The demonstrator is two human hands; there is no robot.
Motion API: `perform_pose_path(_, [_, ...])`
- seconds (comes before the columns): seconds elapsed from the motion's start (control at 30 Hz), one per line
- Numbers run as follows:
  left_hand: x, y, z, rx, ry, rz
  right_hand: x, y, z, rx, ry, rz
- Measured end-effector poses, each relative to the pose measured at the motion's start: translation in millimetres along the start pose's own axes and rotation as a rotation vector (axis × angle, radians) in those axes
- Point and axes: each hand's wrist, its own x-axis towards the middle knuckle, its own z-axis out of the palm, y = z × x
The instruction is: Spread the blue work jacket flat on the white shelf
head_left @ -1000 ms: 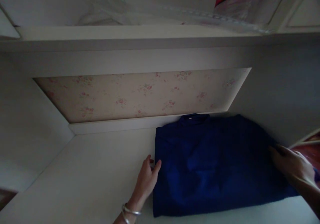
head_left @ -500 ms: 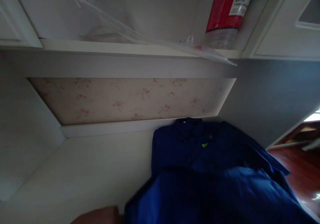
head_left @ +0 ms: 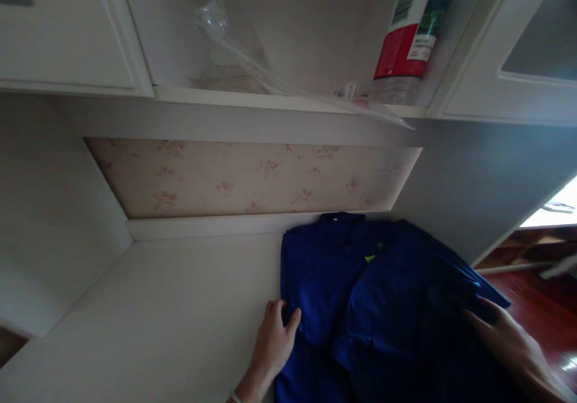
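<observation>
Both hands lie flat, fingers spread, left hand (head_left: 274, 343) and right hand (head_left: 509, 343), on the blue shirt (head_left: 378, 295).

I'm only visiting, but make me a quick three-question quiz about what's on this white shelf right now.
1. True or false: the blue garment lies against the right side of the white shelf.
2. Which hand rests on the garment's left edge?
3. The container on the upper ledge has a label partly: A red, B yellow, C black.

Key:
1. True.
2. The left hand; the right hand is at the right edge.
3. A.
</observation>
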Motion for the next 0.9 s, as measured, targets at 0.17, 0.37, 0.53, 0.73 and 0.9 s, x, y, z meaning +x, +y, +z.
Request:
perform_pose_path(0.17, [0,6,-13,0.098,0.065,0.09,-26,-64,9,-0.047,-0.162,-0.099])
perform_pose_path(0.37, [12,-30,-78,0.158,0.21,-0.008,-67,-141,60,0.245,-0.315,-0.119])
perform_pose_path(0.53, [4,-98,-189,0.336,0.348,-0.16,-123,-182,116,0.514,-0.568,-0.085])
perform_pose_path(0.73, [-46,-161,-328,0.688,0.588,-0.369,-203,-229,185,0.397,-0.927,-0.32])
perform_pose_path(0.9, [-76,-178,-354,0.931,0.621,-0.324,-228,-246,217,0.013,-1.0,-0.573])
